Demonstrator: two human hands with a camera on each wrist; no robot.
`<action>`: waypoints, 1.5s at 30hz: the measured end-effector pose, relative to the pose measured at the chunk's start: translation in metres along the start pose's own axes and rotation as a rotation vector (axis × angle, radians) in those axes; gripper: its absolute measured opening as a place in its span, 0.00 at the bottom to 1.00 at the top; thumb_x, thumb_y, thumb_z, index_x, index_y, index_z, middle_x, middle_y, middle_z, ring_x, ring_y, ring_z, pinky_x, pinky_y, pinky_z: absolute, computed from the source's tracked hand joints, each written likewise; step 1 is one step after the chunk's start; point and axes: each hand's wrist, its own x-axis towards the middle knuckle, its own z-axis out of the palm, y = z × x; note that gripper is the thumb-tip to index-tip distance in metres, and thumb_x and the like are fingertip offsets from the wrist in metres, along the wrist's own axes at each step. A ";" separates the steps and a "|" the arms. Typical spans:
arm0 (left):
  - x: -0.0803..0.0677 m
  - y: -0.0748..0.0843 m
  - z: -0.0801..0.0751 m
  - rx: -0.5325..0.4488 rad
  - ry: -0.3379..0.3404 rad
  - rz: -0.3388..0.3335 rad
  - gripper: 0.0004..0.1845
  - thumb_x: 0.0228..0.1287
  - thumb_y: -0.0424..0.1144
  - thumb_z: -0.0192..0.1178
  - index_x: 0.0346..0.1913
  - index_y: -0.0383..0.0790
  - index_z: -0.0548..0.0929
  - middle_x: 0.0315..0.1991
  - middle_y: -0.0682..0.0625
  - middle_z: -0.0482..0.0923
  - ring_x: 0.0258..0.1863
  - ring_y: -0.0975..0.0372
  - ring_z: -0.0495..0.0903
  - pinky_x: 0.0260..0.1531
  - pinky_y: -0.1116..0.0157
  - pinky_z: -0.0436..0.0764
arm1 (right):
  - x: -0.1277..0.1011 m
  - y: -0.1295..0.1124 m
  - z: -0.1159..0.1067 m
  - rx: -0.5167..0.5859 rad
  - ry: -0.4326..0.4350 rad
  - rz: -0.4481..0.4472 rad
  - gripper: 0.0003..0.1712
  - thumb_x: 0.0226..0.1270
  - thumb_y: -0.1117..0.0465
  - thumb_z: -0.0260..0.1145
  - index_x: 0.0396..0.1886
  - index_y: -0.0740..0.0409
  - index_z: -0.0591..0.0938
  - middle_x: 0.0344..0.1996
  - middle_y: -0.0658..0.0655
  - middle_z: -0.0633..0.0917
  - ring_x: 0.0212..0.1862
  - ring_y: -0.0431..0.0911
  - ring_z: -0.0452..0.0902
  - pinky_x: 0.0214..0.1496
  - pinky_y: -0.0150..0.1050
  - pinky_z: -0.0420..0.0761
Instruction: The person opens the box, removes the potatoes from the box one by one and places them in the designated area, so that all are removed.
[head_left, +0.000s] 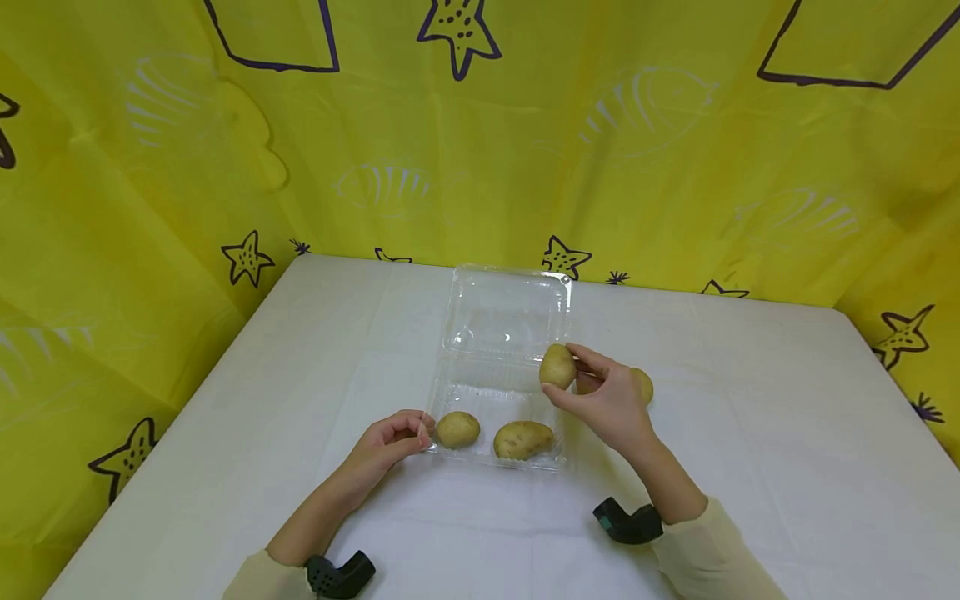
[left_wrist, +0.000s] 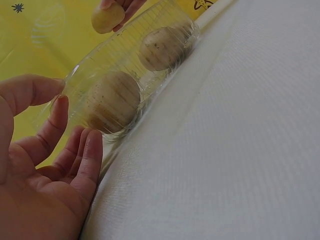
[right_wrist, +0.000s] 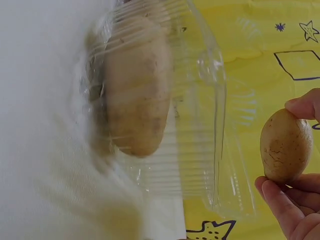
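Observation:
A clear plastic clamshell container (head_left: 489, 400) lies on the table with its lid (head_left: 506, 312) folded back. Two potatoes sit in its near part: a rounder potato (head_left: 458, 429) at left and a longer potato (head_left: 523, 439) at right. My left hand (head_left: 386, 446) pinches the container's left rim between thumb and forefinger, its other fingers beside the wall in the left wrist view. Above the container's right side, my right hand (head_left: 611, 400) holds a smaller potato (right_wrist: 286, 145) between thumb and fingertips.
Another potato (head_left: 642, 386) lies on the table to the right, partly hidden behind my right hand. The table (head_left: 750, 433) has a white cloth, and a yellow patterned curtain (head_left: 480, 167) hangs around its back and sides.

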 end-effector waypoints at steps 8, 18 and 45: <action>0.000 0.000 0.000 0.005 -0.006 0.003 0.04 0.61 0.34 0.58 0.33 0.37 0.75 0.49 0.42 0.69 0.51 0.57 0.68 0.48 0.71 0.69 | -0.002 -0.001 -0.015 -0.035 0.059 -0.058 0.32 0.45 0.67 0.75 0.52 0.70 0.76 0.47 0.65 0.79 0.44 0.52 0.78 0.44 0.33 0.76; -0.001 0.000 -0.001 0.014 0.004 -0.004 0.04 0.61 0.34 0.58 0.33 0.37 0.75 0.49 0.43 0.69 0.51 0.56 0.68 0.48 0.71 0.69 | -0.004 0.005 -0.040 -0.069 0.126 -0.039 0.32 0.46 0.66 0.74 0.53 0.70 0.75 0.47 0.66 0.79 0.39 0.29 0.76 0.42 0.27 0.75; 0.000 -0.001 -0.001 0.001 -0.002 0.008 0.04 0.61 0.34 0.58 0.32 0.37 0.75 0.49 0.43 0.69 0.51 0.57 0.69 0.47 0.71 0.70 | -0.016 0.055 -0.103 -0.243 0.109 -0.040 0.34 0.47 0.63 0.75 0.55 0.70 0.74 0.50 0.63 0.77 0.40 0.22 0.73 0.39 0.21 0.74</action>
